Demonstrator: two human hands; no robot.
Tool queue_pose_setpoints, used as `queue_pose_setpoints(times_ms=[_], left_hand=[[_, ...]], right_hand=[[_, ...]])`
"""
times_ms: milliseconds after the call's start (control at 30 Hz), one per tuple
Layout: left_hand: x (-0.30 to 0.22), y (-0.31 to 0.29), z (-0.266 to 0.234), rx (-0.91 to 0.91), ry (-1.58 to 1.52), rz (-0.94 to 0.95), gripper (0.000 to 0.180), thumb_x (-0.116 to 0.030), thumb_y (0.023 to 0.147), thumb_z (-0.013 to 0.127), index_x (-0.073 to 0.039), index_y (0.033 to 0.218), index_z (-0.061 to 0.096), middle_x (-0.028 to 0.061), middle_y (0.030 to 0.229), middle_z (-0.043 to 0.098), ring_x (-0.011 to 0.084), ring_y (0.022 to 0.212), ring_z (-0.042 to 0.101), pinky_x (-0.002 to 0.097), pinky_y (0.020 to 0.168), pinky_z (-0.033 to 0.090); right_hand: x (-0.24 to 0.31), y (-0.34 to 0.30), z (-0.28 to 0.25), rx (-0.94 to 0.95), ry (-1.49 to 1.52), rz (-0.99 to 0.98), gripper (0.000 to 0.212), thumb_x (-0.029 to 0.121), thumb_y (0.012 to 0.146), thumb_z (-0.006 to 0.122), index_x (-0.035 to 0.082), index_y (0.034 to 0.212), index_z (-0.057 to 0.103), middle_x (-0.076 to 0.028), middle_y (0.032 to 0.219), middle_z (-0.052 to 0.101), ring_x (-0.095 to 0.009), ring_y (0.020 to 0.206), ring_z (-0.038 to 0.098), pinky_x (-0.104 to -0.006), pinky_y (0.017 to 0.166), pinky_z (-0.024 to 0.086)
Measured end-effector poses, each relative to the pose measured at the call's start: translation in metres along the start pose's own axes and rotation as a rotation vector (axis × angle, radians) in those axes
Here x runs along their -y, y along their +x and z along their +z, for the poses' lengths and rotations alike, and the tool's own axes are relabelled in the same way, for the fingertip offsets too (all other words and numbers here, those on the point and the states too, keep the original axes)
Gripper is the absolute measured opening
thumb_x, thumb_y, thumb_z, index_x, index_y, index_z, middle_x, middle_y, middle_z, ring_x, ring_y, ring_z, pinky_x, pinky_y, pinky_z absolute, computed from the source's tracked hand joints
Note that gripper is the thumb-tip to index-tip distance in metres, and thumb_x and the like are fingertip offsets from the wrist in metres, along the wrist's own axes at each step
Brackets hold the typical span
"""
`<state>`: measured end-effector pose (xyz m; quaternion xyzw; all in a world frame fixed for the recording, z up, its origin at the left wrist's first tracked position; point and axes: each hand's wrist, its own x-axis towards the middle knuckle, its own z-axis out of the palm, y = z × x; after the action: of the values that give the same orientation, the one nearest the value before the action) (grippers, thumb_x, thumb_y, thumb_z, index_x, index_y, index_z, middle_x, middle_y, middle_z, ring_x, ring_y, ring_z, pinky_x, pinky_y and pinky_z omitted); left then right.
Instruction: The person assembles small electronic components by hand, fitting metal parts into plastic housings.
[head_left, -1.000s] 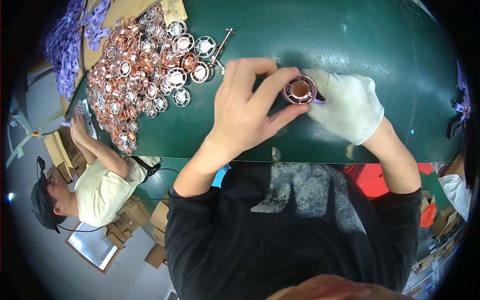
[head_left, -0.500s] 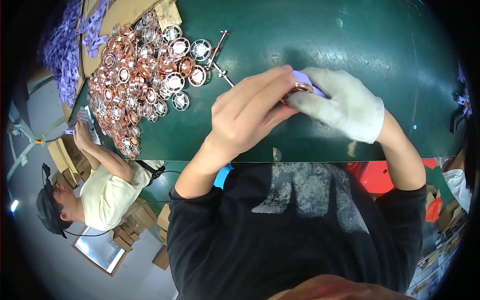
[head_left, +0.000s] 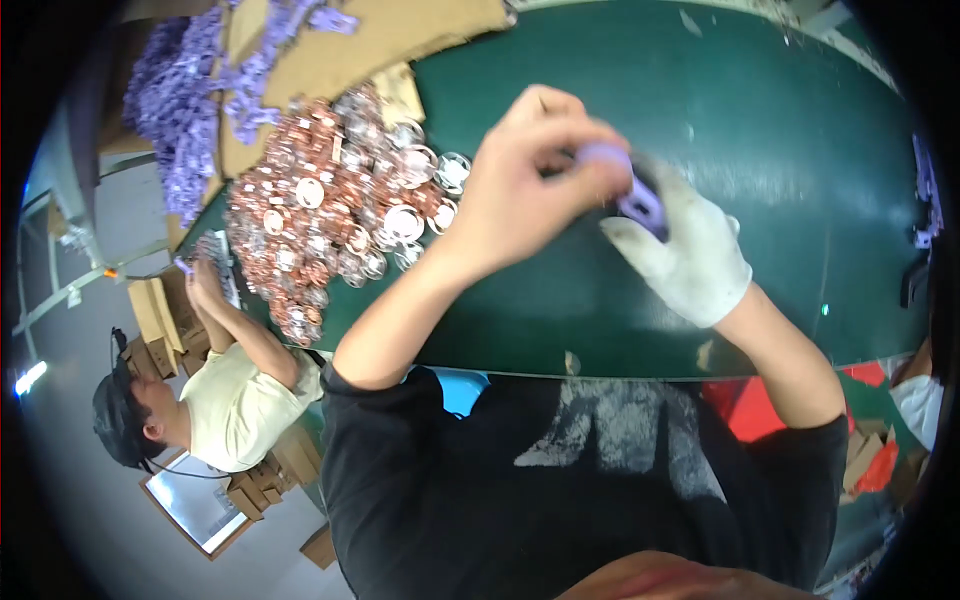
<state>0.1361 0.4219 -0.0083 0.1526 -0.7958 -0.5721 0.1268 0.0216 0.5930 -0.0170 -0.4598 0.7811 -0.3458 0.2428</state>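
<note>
Above the green table, my bare left hand has its fingers and thumb closed on one end of a purple plastic part. The part's other end has a slot and lies between the thumb and fingers of my right hand, which wears a white glove. The right thumb stands a little off the part; the right fingers curl behind it. Motion blur smears the left fingertips. Left of my hands lies a large heap of copper-coloured and clear spoked wheels.
Purple plastic parts are piled at the far left by a cardboard sheet. More purple parts hang at the right edge. A co-worker in a pale shirt and dark hat works at the left. A red stool shows below the table edge.
My left hand has risen and tilted upward, and the purple part shows more fully. My right hand has turned and its thumb has come away. The copper ring seen earlier between the hands no longer shows.
</note>
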Motion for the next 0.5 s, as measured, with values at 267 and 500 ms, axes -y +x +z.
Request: queue_pose_setpoints(times_ms=[267,500], left_hand=[[0.048,0.199,-0.094,-0.310,-0.167,-0.027,0.050,-0.018,0.092,0.070,0.001,0.135,0.055,0.0209,0.116,0.067,0.0326,0.095,0.067,0.0415,0.083,0.055],[0.085,0.247,-0.149,-0.618,1.071,0.222,0.050,-0.029,0.085,0.076,0.002,0.123,0.062,0.0277,0.111,0.065,0.0441,0.110,0.060,0.0520,0.098,0.048]], right_hand=[[-0.012,0.010,0.004,-0.157,0.278,0.041,0.049,0.013,0.092,0.065,0.001,0.138,0.053,-0.007,0.098,0.070,-0.016,0.078,0.069,-0.0304,0.078,0.056],[-0.020,0.012,0.006,-0.237,0.100,-0.081,0.037,0.013,0.090,0.067,0.007,0.126,0.063,-0.005,0.094,0.072,-0.024,0.088,0.072,-0.0347,0.082,0.057]])
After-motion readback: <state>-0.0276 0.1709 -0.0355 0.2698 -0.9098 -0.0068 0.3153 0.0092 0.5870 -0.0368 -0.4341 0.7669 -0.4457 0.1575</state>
